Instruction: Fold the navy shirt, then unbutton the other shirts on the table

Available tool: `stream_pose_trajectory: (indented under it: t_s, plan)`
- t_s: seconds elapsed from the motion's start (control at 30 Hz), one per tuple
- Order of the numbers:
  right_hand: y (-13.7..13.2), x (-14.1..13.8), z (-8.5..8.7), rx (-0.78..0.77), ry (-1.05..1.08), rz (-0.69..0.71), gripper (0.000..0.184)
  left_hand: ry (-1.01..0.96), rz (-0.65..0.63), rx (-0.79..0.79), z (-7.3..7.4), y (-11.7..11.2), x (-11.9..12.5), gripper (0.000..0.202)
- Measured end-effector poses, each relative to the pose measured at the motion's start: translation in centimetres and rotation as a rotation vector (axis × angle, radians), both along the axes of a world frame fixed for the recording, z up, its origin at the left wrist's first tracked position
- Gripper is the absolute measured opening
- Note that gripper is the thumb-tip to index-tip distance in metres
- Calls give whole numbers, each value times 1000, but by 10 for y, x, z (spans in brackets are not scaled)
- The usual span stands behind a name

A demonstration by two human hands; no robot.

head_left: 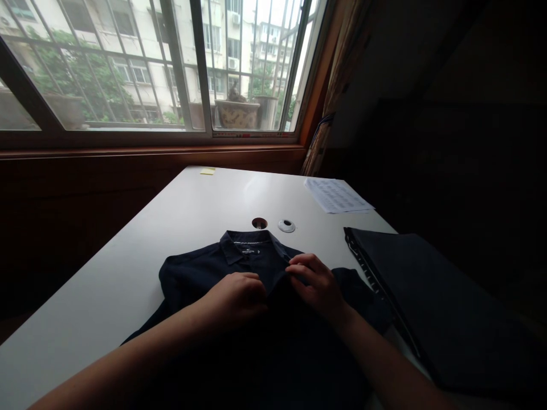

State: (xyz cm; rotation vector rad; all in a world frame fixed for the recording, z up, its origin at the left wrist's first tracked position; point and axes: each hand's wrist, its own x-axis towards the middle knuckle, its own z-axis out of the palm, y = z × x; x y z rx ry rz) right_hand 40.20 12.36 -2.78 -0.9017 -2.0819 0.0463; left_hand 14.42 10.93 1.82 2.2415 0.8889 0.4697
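The shirt (192, 279) lies on the table (102, 296), collar (233, 250) toward twelve o'clock, apparently for reach. At the collar's four, the right hand (315, 285) clamps its edge between fingers; at six, whether the left hand (243, 295) grips, I cannot tell.
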Motion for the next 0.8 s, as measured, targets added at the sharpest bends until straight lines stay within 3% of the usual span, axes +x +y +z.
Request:
stream_pose_trajectory:
  t_s: [0.27,0.5,0.63,0.8]
  plan:
    - [1,-4,0,-83,-56,7,28,-111,133,-295,-28,14,3,16]
    - [-16,-14,7,-104,-84,123,18,-108,88,-599,-28,21,-6,27]
    - [-22,-24,10,-156,-224,246,8,-108,21,-616,-24,24,-11,26]
    - [-19,-30,4,-291,-282,315,15,-85,8,-585,-23,25,-13,24]
